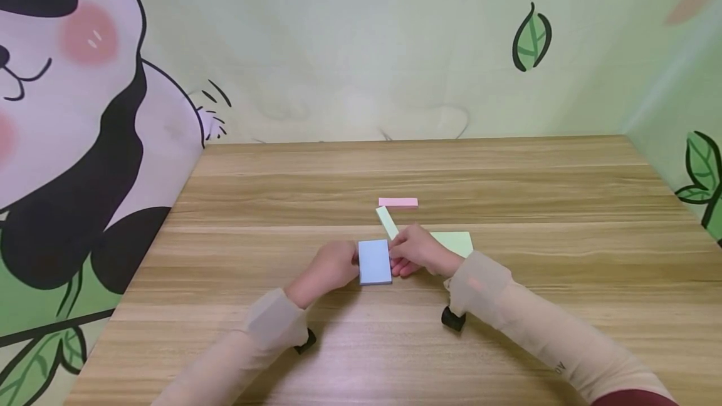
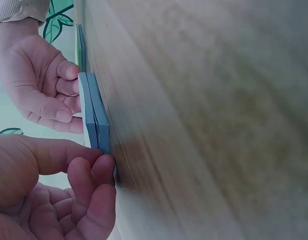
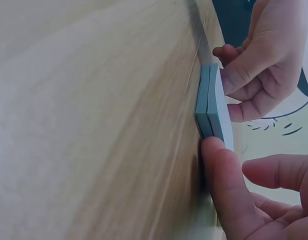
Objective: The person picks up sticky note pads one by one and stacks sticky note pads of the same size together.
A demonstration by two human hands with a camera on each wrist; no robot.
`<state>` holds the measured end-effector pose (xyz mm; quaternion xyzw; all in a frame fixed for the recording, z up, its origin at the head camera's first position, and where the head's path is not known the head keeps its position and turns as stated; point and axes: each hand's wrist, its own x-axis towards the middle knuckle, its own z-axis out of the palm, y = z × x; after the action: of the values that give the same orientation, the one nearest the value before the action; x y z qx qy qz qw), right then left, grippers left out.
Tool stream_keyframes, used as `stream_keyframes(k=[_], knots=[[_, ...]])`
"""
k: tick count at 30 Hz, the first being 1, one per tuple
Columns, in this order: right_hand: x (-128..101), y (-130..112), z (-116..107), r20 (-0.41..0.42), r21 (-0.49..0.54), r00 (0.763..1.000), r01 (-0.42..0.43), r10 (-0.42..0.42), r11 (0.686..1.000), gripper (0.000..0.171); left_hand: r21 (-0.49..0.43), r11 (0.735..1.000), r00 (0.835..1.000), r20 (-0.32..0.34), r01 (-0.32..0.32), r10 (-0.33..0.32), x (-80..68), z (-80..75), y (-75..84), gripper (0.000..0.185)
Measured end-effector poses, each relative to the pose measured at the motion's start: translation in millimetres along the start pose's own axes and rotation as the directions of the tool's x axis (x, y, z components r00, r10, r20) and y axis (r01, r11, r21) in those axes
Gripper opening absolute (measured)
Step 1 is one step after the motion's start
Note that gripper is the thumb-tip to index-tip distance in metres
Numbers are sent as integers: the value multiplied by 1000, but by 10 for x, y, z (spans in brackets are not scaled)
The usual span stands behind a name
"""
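Two blue sticky note pads lie stacked on the wooden table between the hands, and in the wrist views a thin gap runs between the layers. My left hand pinches the stack at its left edge, thumb and finger at the corner in the left wrist view. On the opposite edge, my right hand touches the stack with its fingertips. Its thumb stands apart from the pads in the right wrist view. Beyond the right hand lies a pale green sticky note pad, partly covered by that hand.
A narrow pale green strip pad lies slanted behind the right hand. Farther back, a narrow pink strip pad lies crosswise. The wooden table meets a printed cloth backdrop at its far edge.
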<state>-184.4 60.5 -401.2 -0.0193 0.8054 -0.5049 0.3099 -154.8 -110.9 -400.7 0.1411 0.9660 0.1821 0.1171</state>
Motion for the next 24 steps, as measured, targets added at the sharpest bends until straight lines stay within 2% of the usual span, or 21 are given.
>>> stream_keyframes(k=[13,24], knots=[[-32,27,10,22,46,1000,-18,17,999,24,15,1000,1000,0,-26,26,-68,15,10,2],[-42,60,11,51,38,999,1,-3,999,15,11,1000,999,29,26,-26,-123,19,50,9]])
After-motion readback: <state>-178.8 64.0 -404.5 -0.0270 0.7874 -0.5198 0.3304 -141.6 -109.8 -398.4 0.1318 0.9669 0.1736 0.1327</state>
